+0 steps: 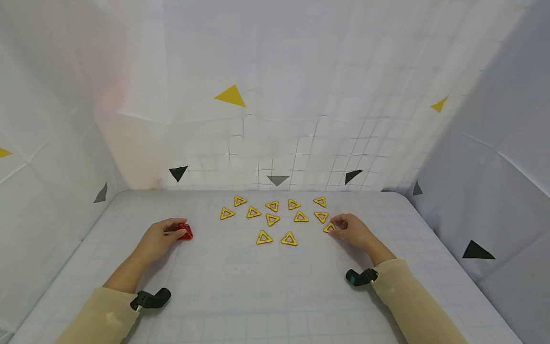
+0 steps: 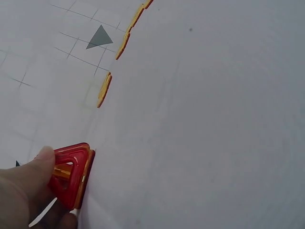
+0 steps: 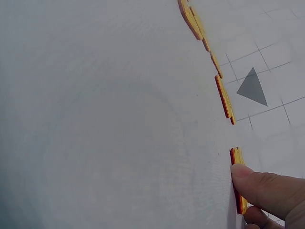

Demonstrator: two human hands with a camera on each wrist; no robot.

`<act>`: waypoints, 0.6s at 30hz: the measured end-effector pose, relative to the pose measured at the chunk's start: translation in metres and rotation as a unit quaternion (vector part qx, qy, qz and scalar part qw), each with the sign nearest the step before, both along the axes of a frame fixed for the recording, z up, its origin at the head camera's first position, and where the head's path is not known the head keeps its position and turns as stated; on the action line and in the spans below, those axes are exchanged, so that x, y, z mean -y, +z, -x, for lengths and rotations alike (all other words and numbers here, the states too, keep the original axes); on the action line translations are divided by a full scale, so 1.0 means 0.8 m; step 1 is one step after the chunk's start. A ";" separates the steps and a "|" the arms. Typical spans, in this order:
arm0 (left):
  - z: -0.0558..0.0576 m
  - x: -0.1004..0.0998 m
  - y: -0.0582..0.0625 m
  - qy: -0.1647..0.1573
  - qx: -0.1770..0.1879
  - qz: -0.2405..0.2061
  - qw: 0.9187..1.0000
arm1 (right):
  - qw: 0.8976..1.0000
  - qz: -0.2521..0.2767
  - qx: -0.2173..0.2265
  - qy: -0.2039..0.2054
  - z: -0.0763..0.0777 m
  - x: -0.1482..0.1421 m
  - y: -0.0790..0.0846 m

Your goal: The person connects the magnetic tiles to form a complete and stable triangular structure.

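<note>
At the left of the table, my left hand (image 1: 160, 239) grips a small red triangular magnetic-tile piece (image 1: 185, 231) between thumb and fingers. In the left wrist view the red piece (image 2: 71, 176) shows an open triangular frame, with orange edges inside and along its side; fingers hide its back. Over at the right, my right hand (image 1: 353, 230) has its thumb and fingers on either side of a yellow triangular magnetic tile (image 1: 328, 228), the rightmost one. Edge-on in the right wrist view, that tile (image 3: 236, 188) stays low by the table with the thumb pressed on it.
Several more yellow triangular tiles lie flat across the middle, among them a front pair, one tile (image 1: 264, 237) beside another (image 1: 289, 239). White sheeting (image 1: 275, 143) with yellow and dark triangles walls the table (image 1: 258, 296) at the back and sides.
</note>
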State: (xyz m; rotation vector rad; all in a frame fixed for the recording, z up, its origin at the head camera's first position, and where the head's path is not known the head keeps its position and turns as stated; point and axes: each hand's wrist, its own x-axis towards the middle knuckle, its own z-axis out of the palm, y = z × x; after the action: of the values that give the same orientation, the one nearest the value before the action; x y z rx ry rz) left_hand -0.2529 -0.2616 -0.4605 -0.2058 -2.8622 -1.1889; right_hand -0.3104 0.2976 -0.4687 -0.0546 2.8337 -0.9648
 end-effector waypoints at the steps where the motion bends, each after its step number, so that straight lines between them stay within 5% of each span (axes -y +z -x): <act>1: -0.001 0.000 0.001 0.001 0.000 0.000 1.000 | 1.000 0.000 0.000 0.000 0.000 0.000 0.000; 10: -0.004 -0.008 0.018 0.020 -0.007 -0.013 1.000 | 1.000 0.000 -0.005 0.002 0.000 -0.001 -0.003; 18: -0.004 -0.053 0.040 0.031 -0.010 -0.052 0.998 | 1.000 0.001 -0.003 0.000 -0.003 0.000 0.000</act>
State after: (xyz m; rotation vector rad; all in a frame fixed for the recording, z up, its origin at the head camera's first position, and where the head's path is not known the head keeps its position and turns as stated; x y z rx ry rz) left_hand -0.2496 -0.2189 -0.4281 -0.1255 -2.7588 -1.3110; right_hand -0.3079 0.2979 -0.4685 -0.0589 2.8379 -0.9686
